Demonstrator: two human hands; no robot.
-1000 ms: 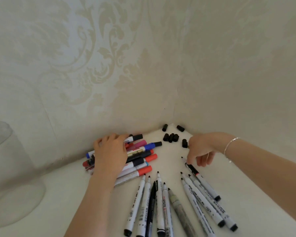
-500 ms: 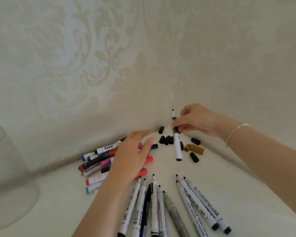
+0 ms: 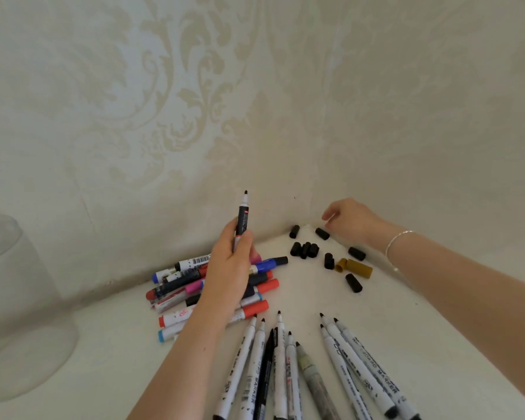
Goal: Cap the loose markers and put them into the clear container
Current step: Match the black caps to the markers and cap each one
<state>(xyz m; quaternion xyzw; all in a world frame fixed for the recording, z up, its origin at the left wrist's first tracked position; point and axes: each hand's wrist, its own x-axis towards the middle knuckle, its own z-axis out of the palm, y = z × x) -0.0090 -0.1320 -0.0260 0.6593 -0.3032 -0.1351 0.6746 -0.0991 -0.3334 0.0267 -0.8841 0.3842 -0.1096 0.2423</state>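
White bench (image 3: 437, 344) in a wallpapered corner. I see left hand (image 3: 229, 262) gripping an uncapped marker (image 3: 242, 221) upright; right hand (image 3: 350, 218) loose-fingered over black caps (image 3: 305, 250). Clear container (image 3: 15, 313), far left of it, looks empty: task barely begun.

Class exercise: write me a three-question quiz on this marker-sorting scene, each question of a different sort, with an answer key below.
1. True or false: the marker held by the left hand is capped.
2. Multiple choice: the right hand reaches over A) the clear container, B) the loose black caps, C) the capped marker pile.
3. Fill in: among the black caps lies one cap coloured ____.

Key: 1 false, its tip is bare and points up; 2 B; 3 mustard yellow.
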